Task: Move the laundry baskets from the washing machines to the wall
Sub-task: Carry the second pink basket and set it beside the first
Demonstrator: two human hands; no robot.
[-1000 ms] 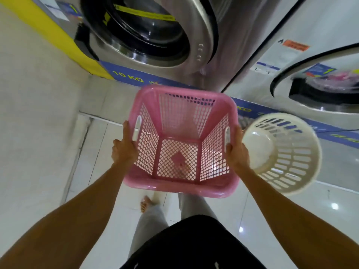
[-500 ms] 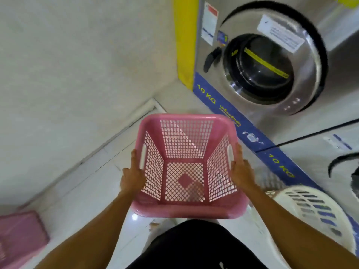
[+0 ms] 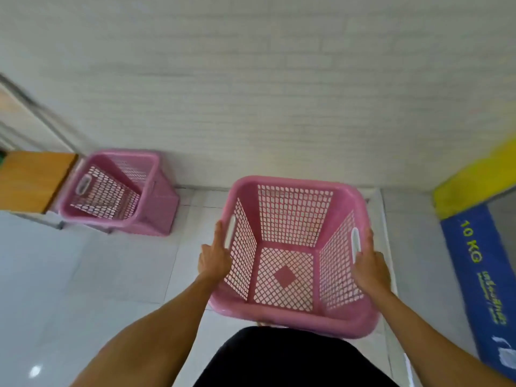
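I hold an empty pink lattice laundry basket (image 3: pixel 293 317) in front of me, above the white tiled floor. My left hand (image 3: pixel 213 256) grips its left rim beside the white handle slot. On the opposite rim, my right hand (image 3: pixel 368 263) clasps it by the other handle. The white brick wall (image 3: pixel 251 93) stands straight ahead. A second pink basket (image 3: pixel 156 208) rests on the floor against that wall, to the left.
A wooden bench or tabletop (image 3: pixel 30 180) sits at the far left beside the second basket. A washing machine base with a blue "10 KG" strip (image 3: pixel 474 261) and yellow trim (image 3: pixel 474 177) lines the right edge. Floor lies between the two baskets.
I have turned left, away from the washing machines, carrying the pink basket. The machines and the white round basket have left view; the wall and second pink basket now face me.
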